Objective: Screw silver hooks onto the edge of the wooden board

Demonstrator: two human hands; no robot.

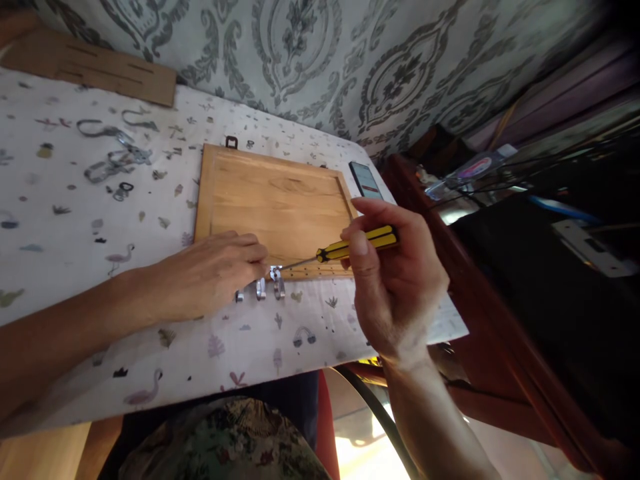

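A wooden panel (pixel 280 200) with a raised frame lies flat on a patterned cloth. Along its near edge sit several shiny metal hooks (pixel 279 288), their curved ends hanging past the wood. My right hand (pixel 395 273) is closed round the yellow and black handle of a screwdriver (pixel 357 245). The thin shaft slants down to the left, its tip at the plate of the rightmost hook. My left hand (pixel 220 270) rests over the panel's near left corner, fingers bent and closed at that hook's plate; its fingertips are partly hidden. Small dark holes dot the panel's near edge.
Loose metal hooks and fittings (pixel 120 157) lie left of the panel. Cardboard (pixel 115 73) sits at the back left. A phone (pixel 365 180) lies beyond the panel's right corner. To the right stands dark red furniture (pixel 495 300) with a plastic bottle (pixel 470 170) on it.
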